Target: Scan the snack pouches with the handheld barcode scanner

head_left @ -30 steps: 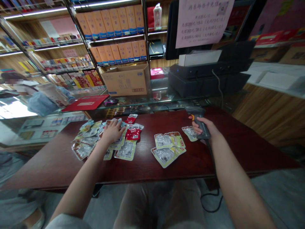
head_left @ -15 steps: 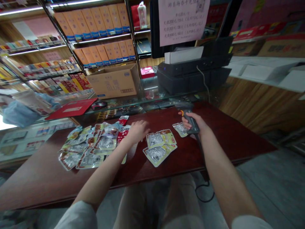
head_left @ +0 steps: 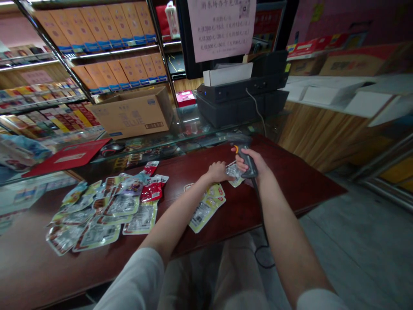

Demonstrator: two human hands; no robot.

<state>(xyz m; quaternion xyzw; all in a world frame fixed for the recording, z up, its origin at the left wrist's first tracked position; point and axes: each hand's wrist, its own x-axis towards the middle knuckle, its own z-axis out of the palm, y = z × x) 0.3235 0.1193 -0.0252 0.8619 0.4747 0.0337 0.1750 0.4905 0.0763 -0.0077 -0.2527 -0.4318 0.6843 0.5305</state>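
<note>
My right hand [head_left: 253,165] is wrapped round the grip of a dark barcode scanner [head_left: 247,161] with a yellow trigger and a trailing cable. Its head points away from me and is blurred. Beside it, my left hand [head_left: 218,171] has its fingers closed at the left edge of a clear-backed snack packet [head_left: 235,174]; the fingertips are partly hidden. Beneath my left forearm lie more snack packets [head_left: 203,211], overlapping on the dark red table [head_left: 174,234]. At the left is a heap of similar packets [head_left: 100,215], with red packets [head_left: 152,190] at its right side.
Behind the table, a glass counter bears a cardboard box [head_left: 132,114], a red folder [head_left: 71,156], a mouse [head_left: 112,148] and a black cash drawer [head_left: 241,105]. A sign [head_left: 222,30] hangs on the monitor. Shelves of orange boxes [head_left: 97,28] stand behind.
My left hand has moved right, from beside the heap to the packet near the scanner. My right hand still holds the scanner. The whole view has swung right.
</note>
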